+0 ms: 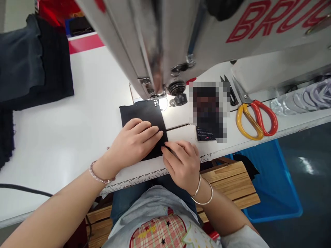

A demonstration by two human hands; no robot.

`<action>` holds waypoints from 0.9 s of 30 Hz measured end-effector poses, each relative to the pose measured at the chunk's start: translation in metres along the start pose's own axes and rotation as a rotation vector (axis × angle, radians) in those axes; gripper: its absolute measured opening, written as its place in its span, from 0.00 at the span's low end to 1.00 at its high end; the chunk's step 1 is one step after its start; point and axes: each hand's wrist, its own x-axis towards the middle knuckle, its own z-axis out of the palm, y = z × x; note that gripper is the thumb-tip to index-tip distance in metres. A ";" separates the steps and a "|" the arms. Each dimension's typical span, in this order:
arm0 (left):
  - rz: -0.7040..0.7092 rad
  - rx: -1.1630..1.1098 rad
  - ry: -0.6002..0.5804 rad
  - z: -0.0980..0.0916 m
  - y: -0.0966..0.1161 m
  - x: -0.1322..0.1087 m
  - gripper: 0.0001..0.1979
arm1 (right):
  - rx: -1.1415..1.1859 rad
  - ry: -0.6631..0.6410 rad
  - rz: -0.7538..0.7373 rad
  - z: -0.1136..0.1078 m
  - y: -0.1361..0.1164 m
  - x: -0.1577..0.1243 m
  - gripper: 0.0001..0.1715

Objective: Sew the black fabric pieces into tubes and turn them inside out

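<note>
A small black fabric piece [141, 112] lies on the white sewing table [85, 113], its far edge under the presser foot [156, 102] of the grey sewing machine [181, 38]. My left hand [134, 139] rests flat on the fabric, fingers stretched out and pressing it down. My right hand [182, 162] is at the fabric's near right corner, fingertips pinching its edge. Both wrists wear bracelets.
A phone [207, 132] lies right of the needle, then small black snips [231, 93] and yellow-and-red scissors [254, 115]. Dark folded cloth [31, 69] is piled at the far left. A wooden bench [232, 182] and a blue bin [274, 182] sit below the table edge.
</note>
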 end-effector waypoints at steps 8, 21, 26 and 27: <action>0.004 0.057 -0.030 0.001 0.001 0.007 0.17 | 0.011 0.056 0.058 0.003 -0.001 -0.001 0.06; -0.149 0.065 -0.135 0.007 0.003 0.002 0.23 | 0.035 0.054 0.041 0.006 0.003 -0.009 0.07; -0.147 0.057 -0.245 0.007 -0.001 0.006 0.25 | 0.043 0.056 0.054 0.006 0.003 -0.010 0.07; -0.148 0.056 -0.238 0.007 -0.001 0.006 0.23 | 0.046 0.053 0.054 0.006 0.003 -0.010 0.07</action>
